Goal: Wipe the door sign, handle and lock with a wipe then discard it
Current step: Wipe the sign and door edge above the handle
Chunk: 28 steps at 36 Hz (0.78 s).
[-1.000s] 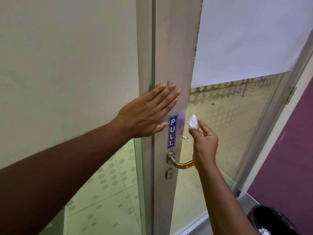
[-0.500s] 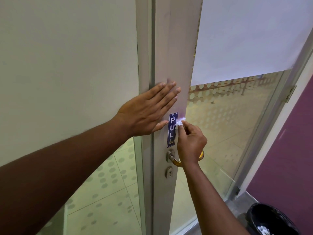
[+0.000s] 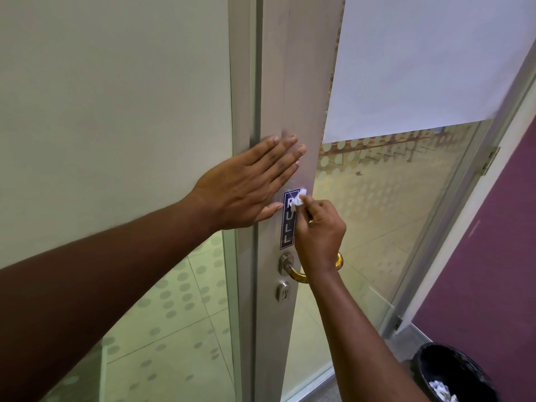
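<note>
Left hand (image 3: 243,188) lies flat on the grey metal door stile (image 3: 293,82), fingers spread and straight, pointing up and to the right, palm across the seam between stile and fixed frame; thumb tip just beside the left edge of the door sign (image 3: 287,227). Sign is a narrow upright blue strip with white letters reading PULL from top to bottom, stuck to the stile just above the handle (image 3: 295,272). Right hand (image 3: 319,227) closed, fingertips pinching a small crumpled white wipe (image 3: 297,200); wipe pressed against the top of the sign, over the first letter (the P is mostly covered). Right wrist crosses in front of the handle, hiding its middle; handle is a brass-coloured lever on a round silver base, both ends visible on either side of the wrist. Lock (image 3: 283,291), a small silver keyhole plate, sits just below the handle base, untouched. Door glass to the right of the stile carries a dotted frosted pattern, with a large white sheet (image 3: 429,59) covering its upper part. Purple wall (image 3: 499,256) at far right. Black bin (image 3: 452,369) on the floor at lower right, some crumpled white scraps inside
</note>
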Each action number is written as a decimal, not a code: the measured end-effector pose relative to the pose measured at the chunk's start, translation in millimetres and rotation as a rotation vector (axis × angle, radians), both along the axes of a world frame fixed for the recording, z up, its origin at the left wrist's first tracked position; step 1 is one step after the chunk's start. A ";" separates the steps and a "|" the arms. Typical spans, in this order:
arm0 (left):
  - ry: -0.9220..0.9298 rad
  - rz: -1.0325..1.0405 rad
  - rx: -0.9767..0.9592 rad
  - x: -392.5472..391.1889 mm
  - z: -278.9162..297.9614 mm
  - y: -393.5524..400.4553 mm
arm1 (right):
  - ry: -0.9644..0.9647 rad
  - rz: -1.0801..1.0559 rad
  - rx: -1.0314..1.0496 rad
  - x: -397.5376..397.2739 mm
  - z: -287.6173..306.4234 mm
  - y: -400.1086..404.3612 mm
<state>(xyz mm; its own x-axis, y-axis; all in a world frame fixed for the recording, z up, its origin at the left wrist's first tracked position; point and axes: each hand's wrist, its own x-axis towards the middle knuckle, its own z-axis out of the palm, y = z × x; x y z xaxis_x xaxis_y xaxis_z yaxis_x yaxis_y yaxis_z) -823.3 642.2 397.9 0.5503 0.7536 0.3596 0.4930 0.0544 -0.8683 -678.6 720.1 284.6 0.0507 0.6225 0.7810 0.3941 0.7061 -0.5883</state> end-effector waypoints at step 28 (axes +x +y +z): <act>0.003 0.031 -0.003 1.6 0.7 -1.9 | -0.003 0.006 0.064 5.7 5.9 3.5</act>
<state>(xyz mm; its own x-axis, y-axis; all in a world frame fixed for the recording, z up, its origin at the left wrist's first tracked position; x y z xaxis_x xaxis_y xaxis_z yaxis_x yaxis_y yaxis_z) -821.7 640.4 398.6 0.5277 0.7712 0.3561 0.4888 0.0672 -0.8698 -672.9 723.6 290.6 0.0448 0.5715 0.8193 0.3918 0.7444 -0.5407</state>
